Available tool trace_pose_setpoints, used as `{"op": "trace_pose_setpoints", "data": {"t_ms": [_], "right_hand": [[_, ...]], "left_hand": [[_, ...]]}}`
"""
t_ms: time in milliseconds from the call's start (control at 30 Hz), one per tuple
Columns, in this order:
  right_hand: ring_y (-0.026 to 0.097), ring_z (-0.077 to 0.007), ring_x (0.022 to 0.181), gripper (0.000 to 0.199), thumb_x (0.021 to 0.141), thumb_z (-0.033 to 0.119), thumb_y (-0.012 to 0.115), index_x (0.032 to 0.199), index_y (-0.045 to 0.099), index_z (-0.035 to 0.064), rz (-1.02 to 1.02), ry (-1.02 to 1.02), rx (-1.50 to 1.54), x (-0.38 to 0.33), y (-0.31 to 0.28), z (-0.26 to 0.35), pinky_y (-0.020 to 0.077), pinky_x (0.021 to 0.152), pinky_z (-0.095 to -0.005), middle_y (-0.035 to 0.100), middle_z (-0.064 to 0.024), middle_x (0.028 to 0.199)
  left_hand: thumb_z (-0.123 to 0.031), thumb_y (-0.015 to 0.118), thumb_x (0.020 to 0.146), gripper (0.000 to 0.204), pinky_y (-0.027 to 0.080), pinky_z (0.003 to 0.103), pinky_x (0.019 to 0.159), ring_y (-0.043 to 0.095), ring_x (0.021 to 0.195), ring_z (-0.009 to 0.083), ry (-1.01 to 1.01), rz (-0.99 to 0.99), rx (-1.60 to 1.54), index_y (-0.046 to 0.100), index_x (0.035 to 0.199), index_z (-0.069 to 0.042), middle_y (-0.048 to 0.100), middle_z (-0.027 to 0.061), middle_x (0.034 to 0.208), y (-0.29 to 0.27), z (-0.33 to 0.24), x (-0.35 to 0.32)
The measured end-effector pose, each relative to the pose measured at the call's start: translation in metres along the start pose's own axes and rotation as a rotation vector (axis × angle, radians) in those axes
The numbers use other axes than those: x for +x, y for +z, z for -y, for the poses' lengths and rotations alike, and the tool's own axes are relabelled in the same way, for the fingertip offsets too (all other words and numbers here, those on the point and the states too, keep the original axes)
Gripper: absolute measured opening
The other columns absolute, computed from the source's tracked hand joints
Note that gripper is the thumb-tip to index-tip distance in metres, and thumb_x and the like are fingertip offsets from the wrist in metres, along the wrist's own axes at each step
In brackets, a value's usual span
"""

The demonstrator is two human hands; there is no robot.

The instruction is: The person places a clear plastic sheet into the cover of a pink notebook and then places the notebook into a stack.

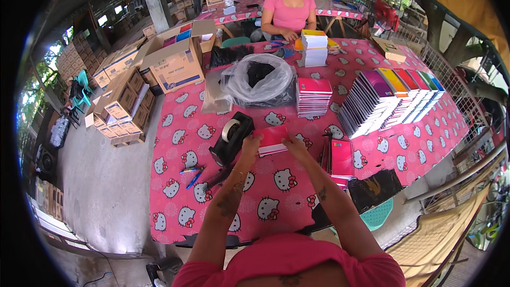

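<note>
A small stack of red-covered notebooks (272,138) is held level between my two hands, just above the pink patterned tablecloth. My left hand (252,144) grips its left end, and my right hand (292,144) grips its right end. Beside my left hand stands a black tape dispenser (232,137) with a roll of tape on it. To the right of my right hand lies another pile of red notebooks (341,158). A taller stack of red spiral notebooks (313,97) rises beyond my hands.
An open clear plastic bag (258,87) with black contents sits mid-table. Notebook stacks in several colours (390,98) occupy the right. Pens (194,176) lie front left; a black flat piece (375,188) overhangs the right edge. Across the table, a person (289,13) handles notebooks. Cartons (172,64) stand left.
</note>
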State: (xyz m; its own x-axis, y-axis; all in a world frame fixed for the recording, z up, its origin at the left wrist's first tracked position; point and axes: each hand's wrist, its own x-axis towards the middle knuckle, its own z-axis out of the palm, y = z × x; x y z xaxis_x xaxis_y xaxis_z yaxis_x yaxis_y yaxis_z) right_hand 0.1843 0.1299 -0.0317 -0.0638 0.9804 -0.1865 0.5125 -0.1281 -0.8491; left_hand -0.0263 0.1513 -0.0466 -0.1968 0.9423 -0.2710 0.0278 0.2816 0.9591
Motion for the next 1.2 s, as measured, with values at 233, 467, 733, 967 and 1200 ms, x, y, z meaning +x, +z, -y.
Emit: {"op": "trace_pose_setpoints", "data": {"t_ms": [233, 467, 733, 967, 1200], "right_hand": [[0.052, -0.0336, 0.129, 0.079, 0.094, 0.048, 0.059, 0.149, 0.032, -0.0017, -0.101, -0.103, 0.081, -0.022, 0.016, 0.003, 0.0390, 0.106, -0.0376, 0.056, -0.0249, 0.135], [0.050, -0.0311, 0.131, 0.070, 0.094, 0.042, 0.061, 0.149, 0.037, 0.0054, -0.127, -0.220, 0.106, -0.014, 0.025, -0.029, 0.0399, 0.105, -0.0375, 0.054, -0.0230, 0.138], [0.059, -0.0390, 0.109, 0.061, 0.095, 0.047, 0.054, 0.143, 0.044, 0.0103, -0.210, -0.146, 0.129, 0.016, 0.004, 0.015, 0.0458, 0.094, -0.0494, 0.060, -0.0206, 0.122], [0.059, -0.0473, 0.105, 0.056, 0.097, 0.047, 0.050, 0.137, 0.045, 0.0068, -0.324, -0.332, -0.437, -0.014, 0.015, -0.006, 0.0446, 0.094, -0.0547, 0.062, -0.0248, 0.116], [0.054, -0.0437, 0.115, 0.054, 0.094, 0.042, 0.056, 0.133, 0.048, 0.0057, -0.157, -0.300, -0.503, -0.134, 0.053, -0.029, 0.0427, 0.097, -0.0543, 0.056, -0.0245, 0.125]], "left_hand": [[-0.016, 0.068, 0.082, 0.028, 0.047, 0.029, 0.054, 0.062, 0.074, 0.0132, 0.097, 0.003, 0.050, 0.067, 0.109, -0.008, 0.065, 0.0018, 0.090, 0.001, 0.013, 0.005], [-0.022, 0.071, 0.082, 0.040, 0.051, 0.035, 0.076, 0.066, 0.086, 0.0223, 0.152, -0.031, -0.251, 0.065, 0.115, -0.001, 0.070, 0.0102, 0.096, -0.008, 0.022, -0.006], [-0.033, 0.064, 0.091, 0.034, 0.049, 0.031, 0.061, 0.056, 0.067, 0.0160, -0.186, 0.005, -0.436, 0.058, 0.102, -0.002, 0.058, 0.0059, 0.086, 0.033, 0.047, -0.082], [-0.035, 0.068, 0.088, 0.037, 0.048, 0.030, 0.059, 0.058, 0.076, 0.0167, -0.285, 0.001, -0.256, 0.061, 0.107, -0.004, 0.060, 0.0039, 0.086, 0.030, 0.018, -0.059], [-0.027, 0.069, 0.076, 0.051, 0.052, 0.038, 0.084, 0.067, 0.098, 0.0309, 0.240, 0.272, 0.443, 0.063, 0.121, -0.002, 0.069, 0.0172, 0.107, 0.024, 0.015, -0.018]]}}
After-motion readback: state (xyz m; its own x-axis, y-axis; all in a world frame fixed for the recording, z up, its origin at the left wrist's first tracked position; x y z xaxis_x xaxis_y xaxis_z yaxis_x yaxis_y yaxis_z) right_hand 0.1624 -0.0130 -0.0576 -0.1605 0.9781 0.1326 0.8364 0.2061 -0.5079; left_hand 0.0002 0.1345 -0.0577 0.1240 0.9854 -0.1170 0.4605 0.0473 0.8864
